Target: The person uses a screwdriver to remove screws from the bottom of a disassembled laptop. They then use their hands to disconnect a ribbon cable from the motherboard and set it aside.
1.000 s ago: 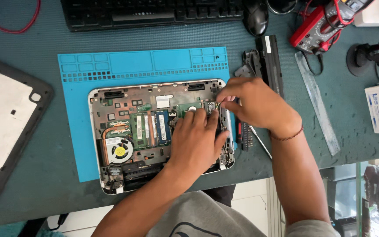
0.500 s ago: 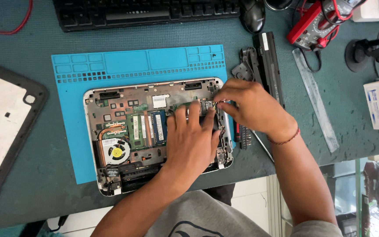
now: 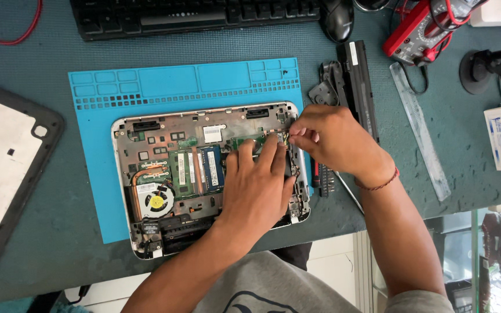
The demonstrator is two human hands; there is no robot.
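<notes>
An opened laptop base [image 3: 146, 130] lies on a blue work mat [image 3: 163, 81], with its circuit board, memory sticks [image 3: 195, 168] and round fan [image 3: 156, 202] showing. My left hand [image 3: 259, 188] lies flat on the right part of the board, fingers spread and fingertips near the upper right corner. My right hand [image 3: 329, 139] comes in from the right. Its fingertips are pinched on a small part or wire [image 3: 282, 138] at the laptop's upper right corner. What exactly is pinched is too small to tell.
A black keyboard [image 3: 204, 14] and mouse [image 3: 338, 17] lie at the far edge. A long black battery [image 3: 359, 81], a red multimeter [image 3: 421, 29], a clear ruler [image 3: 418, 127] and a screwdriver bit set [image 3: 323, 179] lie on the right. A removed laptop cover [image 3: 1, 168] rests at left.
The view has shifted slightly. My left hand's fingers have spread and slid up toward the laptop's upper right corner. My right hand stays pinched at the same corner.
</notes>
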